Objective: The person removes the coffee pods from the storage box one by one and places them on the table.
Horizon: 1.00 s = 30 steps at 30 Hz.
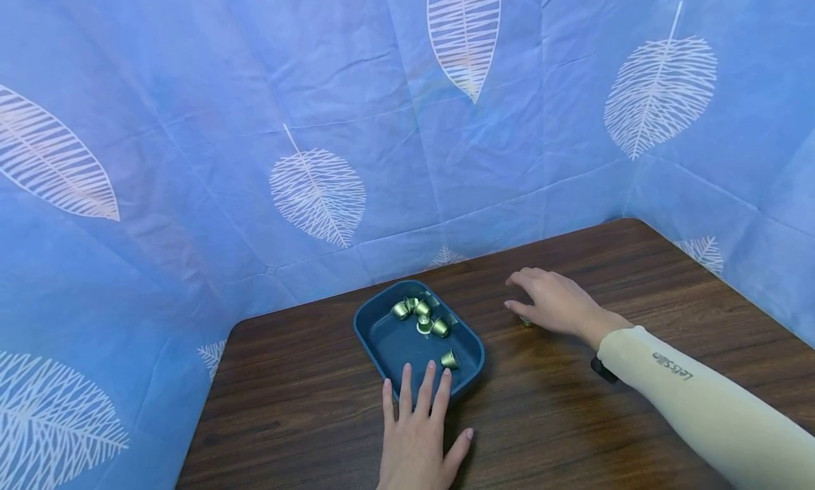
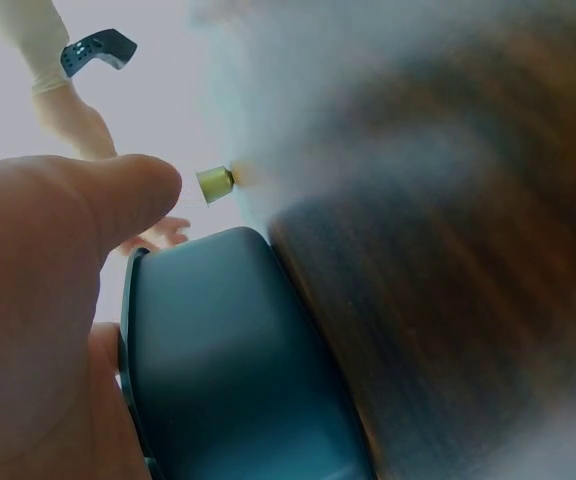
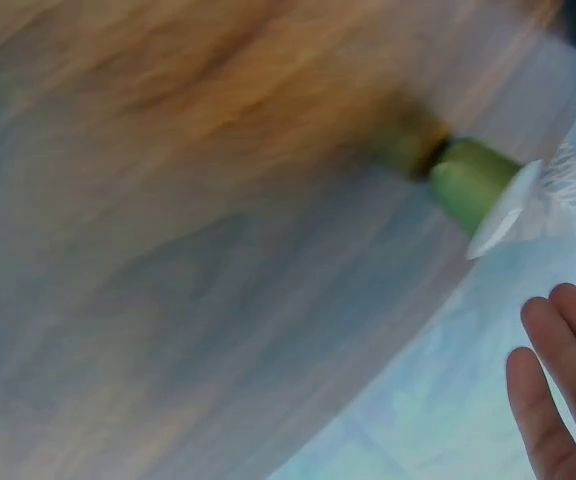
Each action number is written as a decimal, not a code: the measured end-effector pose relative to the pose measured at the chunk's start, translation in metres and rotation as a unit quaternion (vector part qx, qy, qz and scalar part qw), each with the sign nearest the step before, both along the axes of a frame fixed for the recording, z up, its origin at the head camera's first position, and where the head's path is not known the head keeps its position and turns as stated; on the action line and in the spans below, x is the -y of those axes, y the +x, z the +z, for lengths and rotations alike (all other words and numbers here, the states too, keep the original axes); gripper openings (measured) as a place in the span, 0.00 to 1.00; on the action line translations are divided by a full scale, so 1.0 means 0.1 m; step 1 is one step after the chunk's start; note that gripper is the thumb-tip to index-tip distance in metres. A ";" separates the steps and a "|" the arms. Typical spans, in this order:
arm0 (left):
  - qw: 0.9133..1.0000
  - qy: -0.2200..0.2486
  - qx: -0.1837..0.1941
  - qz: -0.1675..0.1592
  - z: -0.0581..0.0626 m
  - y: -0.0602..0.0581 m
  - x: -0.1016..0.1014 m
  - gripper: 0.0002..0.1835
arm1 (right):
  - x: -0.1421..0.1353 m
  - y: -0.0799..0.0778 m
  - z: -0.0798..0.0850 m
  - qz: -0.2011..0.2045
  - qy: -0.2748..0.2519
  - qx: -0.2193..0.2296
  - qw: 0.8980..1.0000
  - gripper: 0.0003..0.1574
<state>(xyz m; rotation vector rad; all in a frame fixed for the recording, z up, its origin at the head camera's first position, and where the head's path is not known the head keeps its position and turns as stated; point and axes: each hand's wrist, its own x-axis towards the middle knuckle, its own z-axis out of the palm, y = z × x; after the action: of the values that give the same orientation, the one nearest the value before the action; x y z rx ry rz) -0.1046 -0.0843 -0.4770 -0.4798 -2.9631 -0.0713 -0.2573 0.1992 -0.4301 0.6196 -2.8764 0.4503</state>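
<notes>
My left hand has its fingers spread, with fingertips at the near rim of a dark blue tray. Inside that tray lie several green coffee capsules, mostly grouped toward the far side. Over on the right, my right hand hovers above the table with fingers extended, holding nothing. Below it is one more green coffee capsule, mostly hidden by the hand in the head view. In the right wrist view this capsule stands on its narrow end, pale lid upward, apart from the fingers.
A dark wood-grain table carries the tray. Blue cloth with white leaf prints hangs behind it and at the sides. A black band shows at the right wrist, beside a pale sleeve.
</notes>
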 end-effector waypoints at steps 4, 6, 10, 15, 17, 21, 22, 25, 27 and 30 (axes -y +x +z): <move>1.000 -0.001 0.004 0.001 0.00 0.00 0.01 0.45 | 0.17 0.03 0.11 0.024 0.002 -0.035 0.999 0.26; 1.000 0.000 0.006 0.001 0.00 0.00 0.01 0.45 | 0.27 0.05 0.16 0.039 0.004 -0.049 0.998 0.26; 1.000 0.000 0.009 0.000 -0.02 0.00 0.01 0.46 | 0.44 0.12 0.24 0.077 0.006 -0.066 0.995 0.25; 1.000 0.002 0.009 -0.004 -0.01 0.00 0.00 0.45 | 0.65 0.20 0.31 0.124 0.016 -0.067 0.990 0.24; 1.000 0.001 0.011 -0.005 -0.01 0.00 0.00 0.45 | 0.73 0.23 0.33 0.141 0.029 -0.060 0.988 0.25; 1.000 -0.001 0.014 -0.004 0.01 -0.01 0.00 0.45 | 0.89 0.27 0.36 0.175 0.061 -0.047 0.982 0.26; 1.000 -0.002 0.014 -0.004 0.01 -0.01 0.00 0.45 | 0.93 0.28 0.36 0.182 0.068 -0.047 0.980 0.26; 1.000 -0.003 0.011 -0.006 0.01 -0.01 0.00 0.45 | 1.02 0.29 0.35 0.199 0.085 -0.047 0.975 0.26; 1.000 -0.002 0.009 -0.007 0.00 0.00 -0.01 0.45 | 1.07 0.30 0.33 0.205 0.096 -0.047 0.973 0.26; 1.000 -0.001 0.005 -0.008 0.00 0.00 -0.01 0.45 | 1.12 0.31 0.30 0.211 0.108 -0.041 0.971 0.25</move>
<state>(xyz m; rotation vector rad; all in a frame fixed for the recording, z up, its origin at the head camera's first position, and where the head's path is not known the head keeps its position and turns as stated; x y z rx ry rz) -0.1048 -0.0837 -0.4773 -0.5057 -2.9705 -0.0718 -0.2262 0.0876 -0.4000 1.2677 -2.7277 0.1542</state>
